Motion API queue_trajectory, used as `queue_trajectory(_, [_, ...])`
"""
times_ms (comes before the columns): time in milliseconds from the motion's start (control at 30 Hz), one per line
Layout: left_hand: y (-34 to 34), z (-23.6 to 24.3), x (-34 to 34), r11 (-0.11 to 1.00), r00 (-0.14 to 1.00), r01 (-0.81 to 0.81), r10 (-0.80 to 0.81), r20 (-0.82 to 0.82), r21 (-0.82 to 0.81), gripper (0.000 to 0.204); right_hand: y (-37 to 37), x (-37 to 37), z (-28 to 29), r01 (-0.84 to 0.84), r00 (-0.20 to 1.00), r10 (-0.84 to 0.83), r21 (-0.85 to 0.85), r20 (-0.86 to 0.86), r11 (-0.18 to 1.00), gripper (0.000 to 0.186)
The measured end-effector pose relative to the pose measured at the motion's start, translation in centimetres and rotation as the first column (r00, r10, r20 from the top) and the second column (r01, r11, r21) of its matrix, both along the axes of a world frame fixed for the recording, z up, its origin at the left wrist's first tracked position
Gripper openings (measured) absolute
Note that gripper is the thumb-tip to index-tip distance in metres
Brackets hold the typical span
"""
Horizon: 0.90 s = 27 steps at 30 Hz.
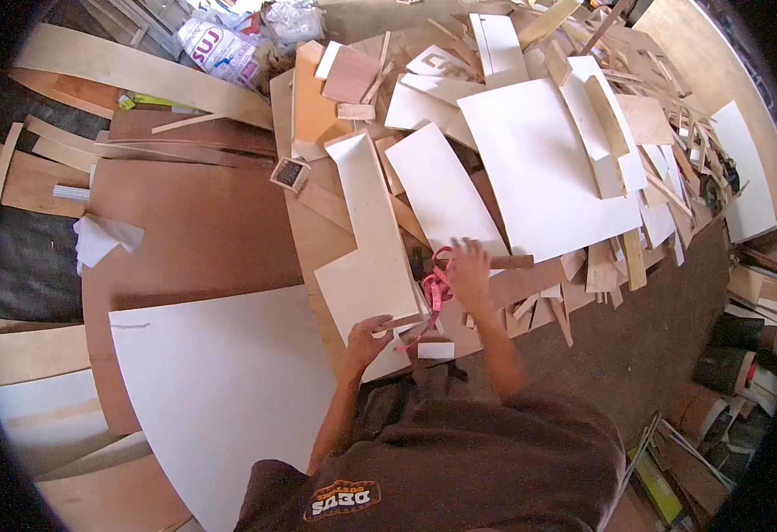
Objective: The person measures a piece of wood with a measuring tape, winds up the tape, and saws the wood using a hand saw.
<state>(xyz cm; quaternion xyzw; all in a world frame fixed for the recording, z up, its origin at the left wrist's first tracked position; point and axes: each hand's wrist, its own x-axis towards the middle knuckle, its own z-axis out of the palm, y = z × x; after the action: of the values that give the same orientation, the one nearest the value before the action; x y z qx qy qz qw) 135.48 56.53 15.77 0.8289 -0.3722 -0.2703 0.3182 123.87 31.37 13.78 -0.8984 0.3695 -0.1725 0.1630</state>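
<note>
My left hand [369, 341] is closed on the near edge of an L-shaped white panel [366, 275] with a thin wooden edge. My right hand [470, 277] is a little farther off and to the right, over a narrow dark wooden strip [513, 262]. Its fingers are blurred, so their grip does not show clearly. A bunched pink ribbon-like strip [437, 285] lies against the right hand's left side, trailing down between both hands. Just beyond the right hand lies a long white board [446, 191]. A small white block [435, 350] sits near my body.
A large white panel [548, 168] covers the pile's middle, with wood offcuts [601, 266] along its right edge. On the left are a brown sheet [193, 222], a large white sheet [229, 372] and a crumpled white cloth [105, 239]. A small open box [291, 174] stands at the bench's left.
</note>
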Motion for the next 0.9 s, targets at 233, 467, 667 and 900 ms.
queue_trajectory(233, [-3.2, 1.8, -2.1, 0.979, 0.939, 0.126, -0.065, 0.337, -0.160, 0.046, -2.5, -7.5, -4.2, -0.092, 0.951, 0.035, -0.172, -0.306, 0.981, 0.037])
queue_trajectory(467, [-4.0, 1.2, -3.8, 0.998, 0.995, 0.047, -0.044, 0.094, -0.032, 0.023, -1.9, -7.7, 0.9, -0.130, 0.986, 0.114, -0.134, -0.124, 0.982, 0.028])
queue_trajectory(667, [-3.0, -0.3, -4.4, 0.991, 0.983, 0.068, -0.046, 0.180, -0.117, 0.032, 1.5, -8.7, 0.6, 0.052, 0.998, -0.047, -0.240, 0.030, 0.969, 0.037])
queue_trajectory(900, [-1.3, 0.1, -8.3, 0.982, 0.936, -0.012, 0.076, 0.343, -0.186, 0.043, 0.8, -9.3, 3.9, 0.101, 0.966, -0.172, 0.331, 0.192, 0.938, 0.039])
